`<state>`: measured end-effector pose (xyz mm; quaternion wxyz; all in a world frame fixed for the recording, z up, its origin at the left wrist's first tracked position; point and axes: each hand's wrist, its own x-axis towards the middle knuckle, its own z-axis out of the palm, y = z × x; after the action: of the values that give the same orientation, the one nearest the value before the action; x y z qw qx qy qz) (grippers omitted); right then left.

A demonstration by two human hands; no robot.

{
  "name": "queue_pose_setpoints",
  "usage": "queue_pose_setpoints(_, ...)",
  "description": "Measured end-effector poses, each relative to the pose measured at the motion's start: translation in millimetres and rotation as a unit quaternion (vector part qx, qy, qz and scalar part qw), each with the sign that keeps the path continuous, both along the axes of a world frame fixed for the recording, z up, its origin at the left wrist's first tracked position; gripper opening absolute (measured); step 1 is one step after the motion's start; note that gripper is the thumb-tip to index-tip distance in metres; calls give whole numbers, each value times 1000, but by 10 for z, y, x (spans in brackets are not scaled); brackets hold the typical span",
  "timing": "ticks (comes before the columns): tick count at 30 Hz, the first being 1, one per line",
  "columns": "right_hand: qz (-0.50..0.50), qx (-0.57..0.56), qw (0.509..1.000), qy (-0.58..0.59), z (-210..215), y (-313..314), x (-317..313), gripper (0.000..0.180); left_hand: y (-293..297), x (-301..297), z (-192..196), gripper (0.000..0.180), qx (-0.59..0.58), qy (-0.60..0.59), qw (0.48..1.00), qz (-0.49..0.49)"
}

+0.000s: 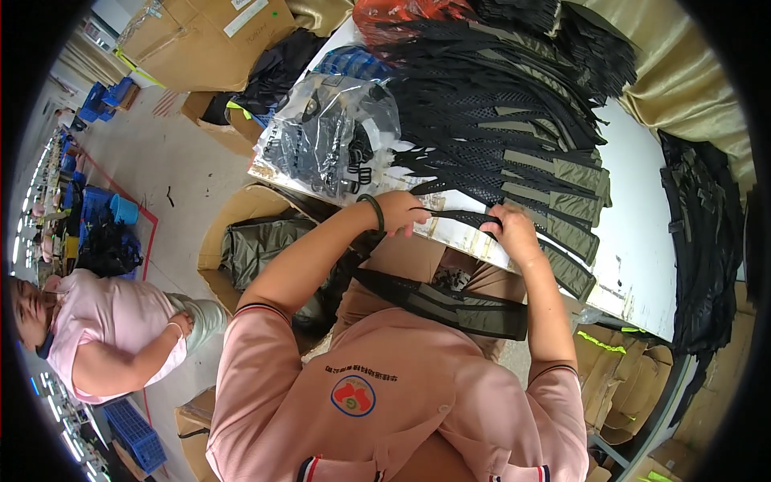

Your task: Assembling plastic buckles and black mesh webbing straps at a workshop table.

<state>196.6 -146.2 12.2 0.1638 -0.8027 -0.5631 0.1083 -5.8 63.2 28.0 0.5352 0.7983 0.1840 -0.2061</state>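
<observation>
At the near edge of the white table (622, 277), my left hand (397, 214) pinches the narrow end of a black mesh strap (462, 215). My right hand (514, 231) is closed round the strap farther along, so a short length stretches between my hands. The strap's other end is hard to tell from the row of similar black and olive straps (554, 207) fanned out beyond it. Across my lap lies one more black and olive strap (450, 312). A clear plastic bag (321, 132) with black buckles in it sits beyond my left hand.
An open carton (210, 249) with dark olive fabric stands left of my legs. Black pieces (707, 233) hang at the table's right side, above cartons (622, 377). A large carton (205, 40) is at the far left. Another person (112, 337) in pink stands to my left.
</observation>
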Motion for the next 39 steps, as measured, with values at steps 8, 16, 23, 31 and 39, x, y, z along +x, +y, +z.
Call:
queue_pose_setpoints(8,87,201,967,130,-203,441,-711,16,-110,-23,13,32,-12,27,999,35)
queue_pose_setpoints(16,105,178,966,158,1,368,-741,15,-384,-92,41,20,46,-89,985,139)
queue_pose_setpoints(23,64,90,962,250,6,445,-769,19,-320,-67,-377,18,233,-347,891,179)
queue_pose_setpoints(31,20,216,960,178,95,473,-916,17,-394,-78,-44,16,-31,-303,917,259)
queue_pose_setpoints(39,23,189,934,302,43,492,-800,14,722,-499,-266,20,367,-202,865,277)
